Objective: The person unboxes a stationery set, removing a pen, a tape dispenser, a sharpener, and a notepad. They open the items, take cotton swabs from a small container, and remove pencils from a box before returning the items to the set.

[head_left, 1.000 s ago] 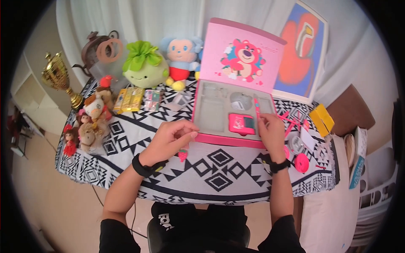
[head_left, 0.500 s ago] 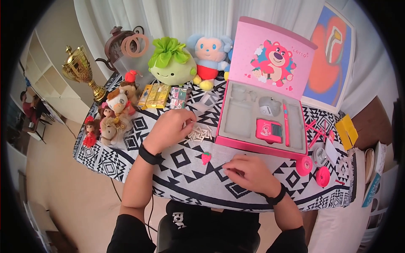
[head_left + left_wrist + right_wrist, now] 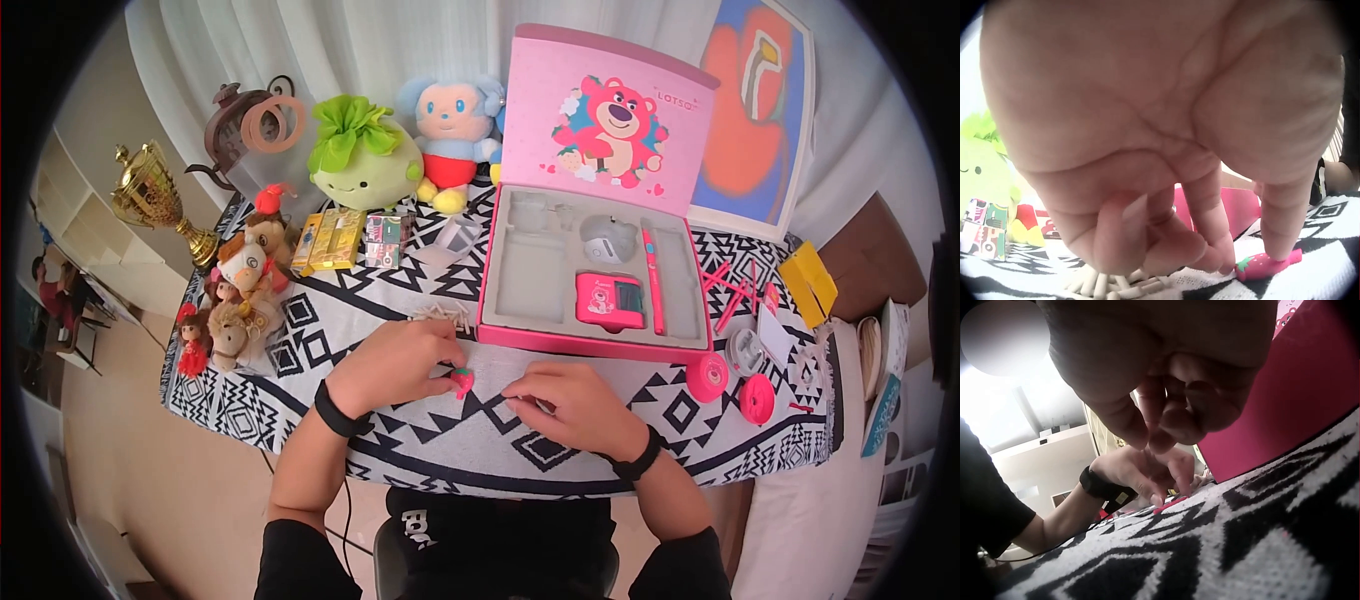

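In the head view my left hand [image 3: 405, 362] reaches down to a small pink strawberry-shaped piece [image 3: 462, 382] on the cloth. The left wrist view shows the thumb and index finger pinching this strawberry piece [image 3: 1266, 265] from its two ends, the green leafy end by the index finger. Small white sticks [image 3: 443, 316] lie in a pile just beyond that hand. My right hand [image 3: 575, 405] hovers low over the cloth in front of the pink box [image 3: 590, 345], fingers loosely curled with nothing seen in them. Inside the box sit a pink sharpener-like device [image 3: 610, 300] and a pink pen [image 3: 654, 280].
Right of the box are pink round pieces [image 3: 707, 378], pink sticks [image 3: 735, 290] and a yellow box [image 3: 808, 282]. Plush toys [image 3: 365, 180] stand at the back, with yellow packets [image 3: 335, 240] before them. Dolls [image 3: 240, 300] and a gold trophy [image 3: 155, 195] are at left.
My right hand has left the pen in the box and come back over the front of the cloth. The left hand has moved from the box corner to the strawberry piece and taken hold.
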Demonstrator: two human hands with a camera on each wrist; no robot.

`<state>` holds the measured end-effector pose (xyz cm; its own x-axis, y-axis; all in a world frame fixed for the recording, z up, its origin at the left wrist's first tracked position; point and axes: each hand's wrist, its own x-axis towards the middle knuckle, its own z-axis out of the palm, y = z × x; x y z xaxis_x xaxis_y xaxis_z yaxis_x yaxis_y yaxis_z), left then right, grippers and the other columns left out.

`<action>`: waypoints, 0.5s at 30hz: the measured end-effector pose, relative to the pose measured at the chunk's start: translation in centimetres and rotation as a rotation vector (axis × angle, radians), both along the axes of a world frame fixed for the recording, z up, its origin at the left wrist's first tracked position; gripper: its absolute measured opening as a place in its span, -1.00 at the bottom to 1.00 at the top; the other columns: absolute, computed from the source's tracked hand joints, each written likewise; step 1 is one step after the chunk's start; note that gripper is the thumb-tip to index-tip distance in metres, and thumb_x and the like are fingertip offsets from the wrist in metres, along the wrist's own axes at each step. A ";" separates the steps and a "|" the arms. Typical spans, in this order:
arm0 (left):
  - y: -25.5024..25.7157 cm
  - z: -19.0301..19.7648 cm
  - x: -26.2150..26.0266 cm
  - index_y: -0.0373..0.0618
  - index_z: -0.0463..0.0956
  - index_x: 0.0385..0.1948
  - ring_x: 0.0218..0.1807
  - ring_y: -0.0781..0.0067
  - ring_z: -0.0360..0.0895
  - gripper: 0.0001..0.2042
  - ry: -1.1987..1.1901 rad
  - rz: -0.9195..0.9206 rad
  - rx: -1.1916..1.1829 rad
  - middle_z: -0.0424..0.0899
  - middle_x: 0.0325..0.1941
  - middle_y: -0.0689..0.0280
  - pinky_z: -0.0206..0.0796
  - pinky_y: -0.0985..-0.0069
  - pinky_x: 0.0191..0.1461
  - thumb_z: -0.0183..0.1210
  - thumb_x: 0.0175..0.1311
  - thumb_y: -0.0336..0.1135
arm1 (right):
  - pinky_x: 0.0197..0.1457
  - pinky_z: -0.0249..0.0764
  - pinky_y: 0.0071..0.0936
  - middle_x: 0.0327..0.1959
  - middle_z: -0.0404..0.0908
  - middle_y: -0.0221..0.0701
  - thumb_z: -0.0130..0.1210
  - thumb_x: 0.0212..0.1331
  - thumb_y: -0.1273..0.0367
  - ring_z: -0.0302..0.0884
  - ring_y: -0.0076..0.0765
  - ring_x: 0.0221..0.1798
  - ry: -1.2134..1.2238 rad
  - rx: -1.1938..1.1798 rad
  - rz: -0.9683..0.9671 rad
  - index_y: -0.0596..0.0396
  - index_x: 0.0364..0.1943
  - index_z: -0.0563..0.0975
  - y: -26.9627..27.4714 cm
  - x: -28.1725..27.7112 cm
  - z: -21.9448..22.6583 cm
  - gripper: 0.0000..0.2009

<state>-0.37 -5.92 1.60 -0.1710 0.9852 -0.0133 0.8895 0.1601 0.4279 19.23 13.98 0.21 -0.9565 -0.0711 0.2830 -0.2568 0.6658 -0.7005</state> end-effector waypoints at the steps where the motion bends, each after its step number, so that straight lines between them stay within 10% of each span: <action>1: 0.0 -0.3 0.0 -0.04 0.72 -0.19 -0.14 0.06 0.67 -0.76 -0.002 -0.005 0.004 0.66 -0.22 0.23 0.50 0.22 -0.10 0.45 0.09 -0.28 | -0.27 0.55 -0.24 -0.36 0.65 -0.29 0.26 0.26 0.38 0.63 -0.07 -0.37 0.002 0.003 0.012 0.12 -0.21 0.70 0.0 -0.1 -0.2 -0.87; 15: 1.3 -0.6 1.1 -0.15 0.50 -0.15 -0.46 0.58 0.59 -0.76 -0.752 -0.047 0.121 0.67 -0.46 0.36 0.38 0.57 -0.36 0.40 0.31 -0.38 | -0.40 0.44 -0.51 -0.40 0.65 -0.40 0.33 0.27 0.44 0.56 -0.50 -0.48 -0.057 -0.191 -0.005 0.14 -0.10 0.69 -0.2 -0.3 0.3 -0.84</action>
<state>0.74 -4.66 1.05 -0.1170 0.9931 -0.0009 0.3562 0.0428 0.9334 18.92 13.82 0.55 -0.9715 -0.0164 0.2364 -0.2102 0.5204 -0.8277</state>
